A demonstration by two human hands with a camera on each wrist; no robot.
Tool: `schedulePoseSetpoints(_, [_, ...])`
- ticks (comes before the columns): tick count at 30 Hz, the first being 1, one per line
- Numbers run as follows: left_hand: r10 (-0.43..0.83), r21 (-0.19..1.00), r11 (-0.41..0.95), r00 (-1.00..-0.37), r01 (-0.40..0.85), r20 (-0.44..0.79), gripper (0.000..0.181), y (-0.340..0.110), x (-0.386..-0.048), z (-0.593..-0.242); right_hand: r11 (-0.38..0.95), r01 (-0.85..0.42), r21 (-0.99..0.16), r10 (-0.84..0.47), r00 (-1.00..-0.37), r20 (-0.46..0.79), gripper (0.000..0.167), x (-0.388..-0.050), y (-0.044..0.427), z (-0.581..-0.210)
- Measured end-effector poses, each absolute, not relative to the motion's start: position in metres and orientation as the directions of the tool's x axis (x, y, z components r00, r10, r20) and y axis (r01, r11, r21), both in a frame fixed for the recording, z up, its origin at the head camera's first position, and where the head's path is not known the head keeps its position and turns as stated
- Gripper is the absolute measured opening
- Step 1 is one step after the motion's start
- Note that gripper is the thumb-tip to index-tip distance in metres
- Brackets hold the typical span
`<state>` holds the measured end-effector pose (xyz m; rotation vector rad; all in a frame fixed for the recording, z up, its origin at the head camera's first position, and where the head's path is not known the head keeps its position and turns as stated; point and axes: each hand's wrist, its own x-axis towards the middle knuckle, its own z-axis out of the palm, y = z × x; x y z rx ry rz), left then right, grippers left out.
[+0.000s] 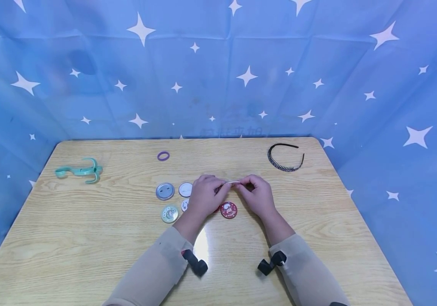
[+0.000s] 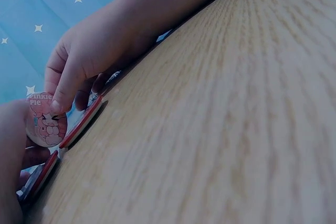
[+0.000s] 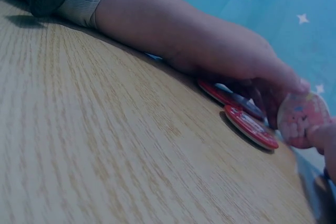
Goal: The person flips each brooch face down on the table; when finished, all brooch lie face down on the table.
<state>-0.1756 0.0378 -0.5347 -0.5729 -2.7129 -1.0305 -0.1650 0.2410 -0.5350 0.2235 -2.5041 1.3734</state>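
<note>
Badge (image 2: 48, 125) lettered "Pinkie Pie" — pinched by left hand (image 1: 205, 195) and right hand (image 1: 258, 196) — stands edge-on to the head view, at the left's two o'clock, the right's ten, neither plainly nearer.

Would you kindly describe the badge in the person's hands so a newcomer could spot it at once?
On the wooden table, look above the middle, where the left hand and right hand are close together. Pinched between them is a round pink badge. Unlike the red badges lying nearby, it is held up and reads "Pinkie Pie".
</note>
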Motion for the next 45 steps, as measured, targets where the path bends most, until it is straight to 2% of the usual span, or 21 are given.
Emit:
schedulePoseSetpoints(13, [0.266, 0.625, 0.689, -0.930, 0.367, 0.253, 0.038, 0.0373, -0.1736, -0.5300, 0.549, -0.263, -0.793, -0.009, -0.951, 0.309, 0.008, -0.1636, 0.2412, -0.5351])
schedulePoseSetpoints(29, [0.262, 0.633, 0.681, -0.930, 0.368, 0.259, 0.034, 0.0380, -0.1745, -0.5322, 0.531, -0.267, -0.804, -0.003, -0.950, 0.314, 0.009, -0.1636, 0.2410, -0.5349])
schedulePoseSetpoints(45, [0.268, 0.649, 0.663, -0.928, 0.373, 0.260, 0.034, 0.0382, -0.1745, -0.5313, 0.570, -0.229, -0.789, 0.000, -0.960, 0.278, 0.009, -0.1630, 0.2413, -0.5307])
